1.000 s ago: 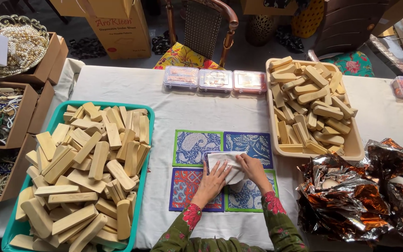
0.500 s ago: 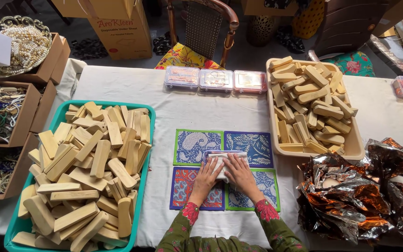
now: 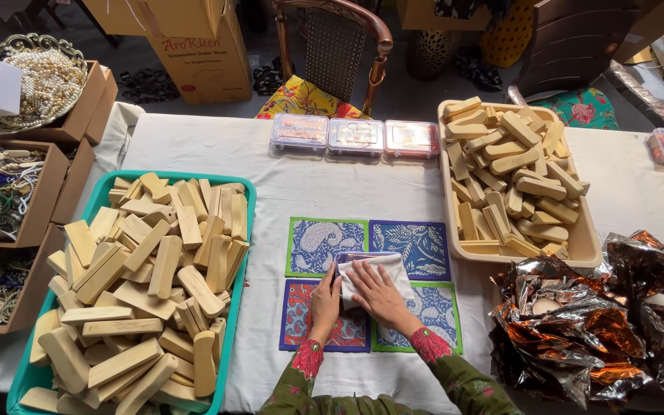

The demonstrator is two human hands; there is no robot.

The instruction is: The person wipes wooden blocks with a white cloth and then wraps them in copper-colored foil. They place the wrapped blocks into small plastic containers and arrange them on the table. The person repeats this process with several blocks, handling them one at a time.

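Note:
A small white cloth bundle [image 3: 382, 270] lies where four printed square mats meet on the white table. My right hand [image 3: 376, 293] lies flat on top of it, fingers spread. My left hand [image 3: 324, 300] grips the bundle's left end, where a dark edge shows. Under my hands are a green-bordered paisley mat [image 3: 324, 244], a blue leaf mat [image 3: 416, 244], a red and blue mat [image 3: 301, 323] and a green-edged mat [image 3: 436, 315].
A teal tray [image 3: 240, 269] heaped with pale wooden blocks stands at the left, and a cream tray [image 3: 585, 246] of similar blocks at the right. Three clear lidded boxes [image 3: 355, 136] line the back. Crumpled copper foil wrappers [image 3: 601, 323] lie at the right; boxes of beads [image 3: 1, 192] stand at the far left.
Both hands have come together over the white cloth: it was loose and open a second ago and is now folded into a compact bundle, with my left hand moved to its left end.

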